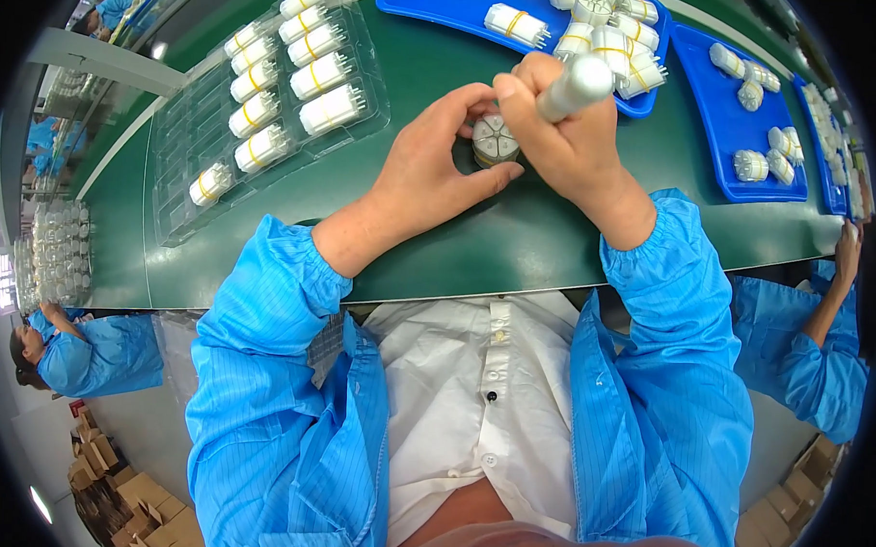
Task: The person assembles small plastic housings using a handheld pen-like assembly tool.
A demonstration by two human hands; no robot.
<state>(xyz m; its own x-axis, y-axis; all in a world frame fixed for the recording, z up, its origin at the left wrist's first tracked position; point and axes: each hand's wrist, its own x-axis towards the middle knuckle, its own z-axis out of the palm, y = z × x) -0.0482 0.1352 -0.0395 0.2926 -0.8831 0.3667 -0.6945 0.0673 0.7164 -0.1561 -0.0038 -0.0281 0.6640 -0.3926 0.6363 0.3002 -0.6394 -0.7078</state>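
My left hand (427,167) curls its fingers and thumb around a round white bundle (495,140) standing on the green table. The bundle's top face shows wedge-shaped segments. Close beside it, to the right, my right hand (579,148) is closed around a tool with a pale grey, round-ended handle (578,85). The handle points up toward the camera, and the tool's working end is hidden under my fist. I cannot tell whether it touches the bundle.
Left of my hands lies a clear plastic tray (184,212) with rows of white bundles with yellow bands and pins. Blue trays (428,5) with more bundles lie at the back and right (764,188). Co-workers in blue sit at left (107,354) and right (793,334). Cardboard boxes (150,505) are behind.
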